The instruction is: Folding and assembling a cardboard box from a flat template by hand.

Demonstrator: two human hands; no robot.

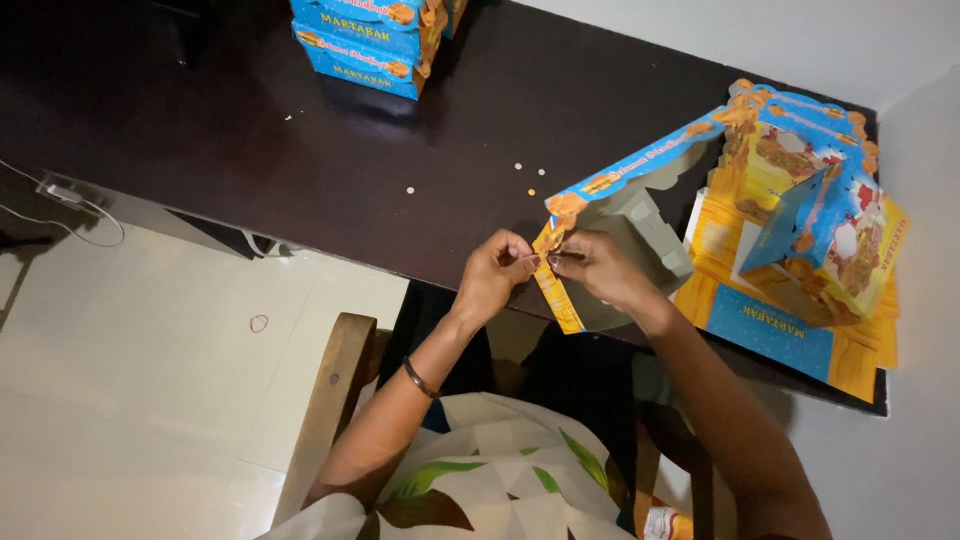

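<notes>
The person sits at a dark wooden table [300, 150], both hands meeting at its near edge over a half-folded cardboard food box [625, 215], blue and orange outside, grey inside. The left hand [495, 272] has its fingers pinched closed on the orange corner flap [553, 285] of the box, thumb and forefinger pressed together. The right hand [600, 265] meets it from the other side, fingertips also closed tight on the same flap, with the rest of the hand lying against the box's grey inner wall. A thin bracelet [420, 380] sits on the left wrist.

To the right of the box lies a pile of flat, unfolded box blanks [790, 320], with a partly raised one on top. At the far edge of the table stands a stack of finished boxes [365, 45]. A few small pale specks [520, 170] dot the tabletop between. A wooden chair arm [335, 390] shows by the left elbow.
</notes>
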